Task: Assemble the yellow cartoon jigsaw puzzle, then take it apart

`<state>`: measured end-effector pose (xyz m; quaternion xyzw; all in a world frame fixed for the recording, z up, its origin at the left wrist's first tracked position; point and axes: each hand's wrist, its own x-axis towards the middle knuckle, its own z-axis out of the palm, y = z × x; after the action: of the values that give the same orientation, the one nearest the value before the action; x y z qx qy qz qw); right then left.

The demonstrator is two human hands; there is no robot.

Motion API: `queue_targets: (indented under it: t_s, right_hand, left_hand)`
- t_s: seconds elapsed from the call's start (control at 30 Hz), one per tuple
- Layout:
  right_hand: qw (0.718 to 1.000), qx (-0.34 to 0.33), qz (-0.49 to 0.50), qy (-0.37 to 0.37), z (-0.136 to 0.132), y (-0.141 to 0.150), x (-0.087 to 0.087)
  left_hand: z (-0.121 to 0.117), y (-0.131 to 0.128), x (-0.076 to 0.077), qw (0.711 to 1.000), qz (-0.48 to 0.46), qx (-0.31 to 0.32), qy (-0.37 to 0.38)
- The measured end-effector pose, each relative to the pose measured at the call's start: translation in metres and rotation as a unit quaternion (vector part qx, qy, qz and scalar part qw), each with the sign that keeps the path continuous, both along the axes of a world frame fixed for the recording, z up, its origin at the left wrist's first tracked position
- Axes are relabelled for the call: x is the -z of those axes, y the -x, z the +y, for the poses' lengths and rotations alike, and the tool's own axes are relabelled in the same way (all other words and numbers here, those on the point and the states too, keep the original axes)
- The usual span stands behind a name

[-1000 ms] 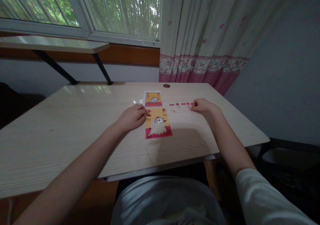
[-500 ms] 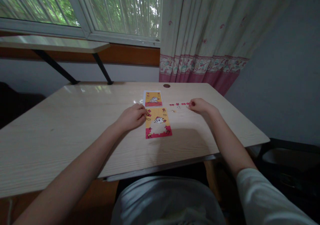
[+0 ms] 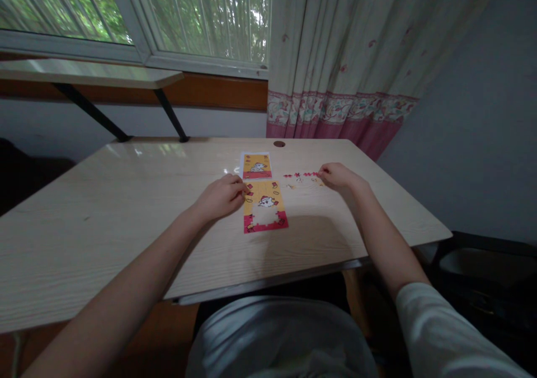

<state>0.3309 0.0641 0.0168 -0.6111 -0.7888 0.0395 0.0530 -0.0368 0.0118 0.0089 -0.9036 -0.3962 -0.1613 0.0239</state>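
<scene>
A jigsaw puzzle (image 3: 282, 221) in yellow and red lies flat on the table, with a white animal in the middle and a bare gap in its lower half. My left hand (image 3: 226, 194) rests at the puzzle's left edge, fingers curled together; what they hold, if anything, is hidden. To the right, my right hand (image 3: 335, 174) pinches at the end of a row of red puzzle pieces (image 3: 308, 174), its fingertips closed on one piece. Several pale puzzle pieces (image 3: 291, 187) lie just in front of that row.
A picture card (image 3: 257, 166) with the same design lies behind the puzzle. The wooden table (image 3: 138, 221) has a round cable hole (image 3: 279, 143) at the back. A raised shelf (image 3: 104, 73) stands at the left rear, and a dark chair (image 3: 482, 272) is at the right.
My right hand has shifted very slightly, and a pale piece beside its fingers shows more clearly. The left hand and the puzzle stay in place.
</scene>
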Motion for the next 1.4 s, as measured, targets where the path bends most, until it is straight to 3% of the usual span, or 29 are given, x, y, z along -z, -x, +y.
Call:
queue_targets:
  t_s: [0.2, 0.37, 0.5, 0.7, 0.97, 1.17, 1.4]
  right_hand:
    - [1.000, 0.005, 0.014, -0.001, -0.004, 0.002, -0.002]
    - [0.996, -0.042, 0.079, 0.018, -0.007, 0.015, -0.002]
    - [0.991, -0.087, 0.099, -0.016, -0.009, 0.031, 0.003]
    - [0.992, -0.088, 0.076, -0.039, -0.005, 0.047, 0.014]
    - [0.984, -0.122, 0.130, 0.019, -0.002, 0.043, 0.018]
    - [0.966, -0.130, 0.218, 0.050, -0.004, 0.043, 0.019]
    - [0.910, -0.178, 0.370, 0.052, -0.018, 0.074, 0.019]
  left_hand:
    - [0.001, 0.000, 0.001, 1.000, -0.006, 0.004, 0.001]
    - [0.001, 0.001, 0.001, 1.000, 0.001, 0.000, 0.001]
    - [0.000, 0.000, 0.000, 1.000, -0.002, 0.004, -0.002]
    - [0.000, -0.001, 0.000, 1.000, -0.003, 0.002, -0.001]
    - [0.001, 0.000, 0.003, 1.000, 0.002, 0.006, -0.004]
    - [0.003, 0.001, 0.006, 1.000, -0.004, 0.013, -0.004]
    - [0.000, -0.004, 0.005, 0.998, -0.044, 0.029, 0.027]
